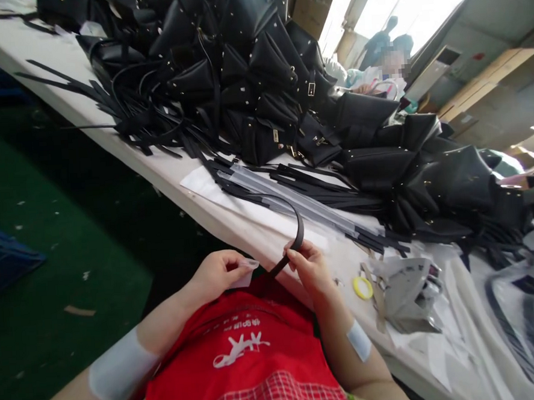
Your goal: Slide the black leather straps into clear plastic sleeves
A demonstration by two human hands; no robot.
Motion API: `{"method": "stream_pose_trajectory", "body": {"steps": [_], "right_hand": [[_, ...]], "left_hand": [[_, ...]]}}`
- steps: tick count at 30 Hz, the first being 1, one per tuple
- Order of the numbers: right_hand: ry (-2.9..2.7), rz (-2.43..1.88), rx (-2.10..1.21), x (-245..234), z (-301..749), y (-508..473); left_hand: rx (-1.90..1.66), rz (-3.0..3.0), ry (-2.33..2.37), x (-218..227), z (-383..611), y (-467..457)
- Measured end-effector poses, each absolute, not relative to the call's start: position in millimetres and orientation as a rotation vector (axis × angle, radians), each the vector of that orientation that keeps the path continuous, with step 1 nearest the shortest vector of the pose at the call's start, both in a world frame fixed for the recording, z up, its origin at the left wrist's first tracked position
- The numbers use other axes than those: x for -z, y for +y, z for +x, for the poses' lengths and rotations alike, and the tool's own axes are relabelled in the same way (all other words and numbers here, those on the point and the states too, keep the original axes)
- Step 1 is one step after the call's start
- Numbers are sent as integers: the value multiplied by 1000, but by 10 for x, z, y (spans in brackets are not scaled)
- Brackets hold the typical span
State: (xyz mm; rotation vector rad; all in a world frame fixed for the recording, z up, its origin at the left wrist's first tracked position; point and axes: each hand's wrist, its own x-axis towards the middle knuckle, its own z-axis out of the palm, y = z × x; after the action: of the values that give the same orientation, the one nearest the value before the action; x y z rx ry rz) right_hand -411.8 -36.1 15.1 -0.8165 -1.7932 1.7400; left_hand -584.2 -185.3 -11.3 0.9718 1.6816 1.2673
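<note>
Between the thumb and fingers of my right hand (308, 264) is a black strap (299, 231). It curves up from the hand and bends back over the table, while its short end points down toward my apron. My left hand (224, 272) pinches a small, clear plastic piece (246, 277), which looks like a thin sleeve or film. Both hands are above my lap at the table's near edge, a little apart from each other. Just beyond them, long clear plastic strips (289, 192) lie on white sheeting beside several black straps (320, 187).
A heap of black bags (241, 75) with metal fittings covers the back of the white table (166, 176). Loose straps (148, 113) hang at its left edge. On the right are a yellow tape roll (363, 287) and a plastic bag (412, 293). A person (383, 72) is at the far side.
</note>
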Motion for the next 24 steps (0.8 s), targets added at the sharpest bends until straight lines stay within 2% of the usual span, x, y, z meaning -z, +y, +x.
{"method": "stream_pose_trajectory", "body": {"steps": [6,11,17,24], "right_hand": [[-1571,-624,-1779,-230,-4320,-519],[-1658,-569,-1797,-159,-4416,-583],[-1611,-632,-1936,8,-4501,-628],[-1601,-664,-1900,51,-4504,-584]], "left_hand": [[-1177,991,1737,94,-5803,-1904],[-1204,1019,1647,128,-5778,-1935],[-1253,1106,1721,211,-5829,-1961],[-1248,1181,1701,180,-5858,-1973]]}}
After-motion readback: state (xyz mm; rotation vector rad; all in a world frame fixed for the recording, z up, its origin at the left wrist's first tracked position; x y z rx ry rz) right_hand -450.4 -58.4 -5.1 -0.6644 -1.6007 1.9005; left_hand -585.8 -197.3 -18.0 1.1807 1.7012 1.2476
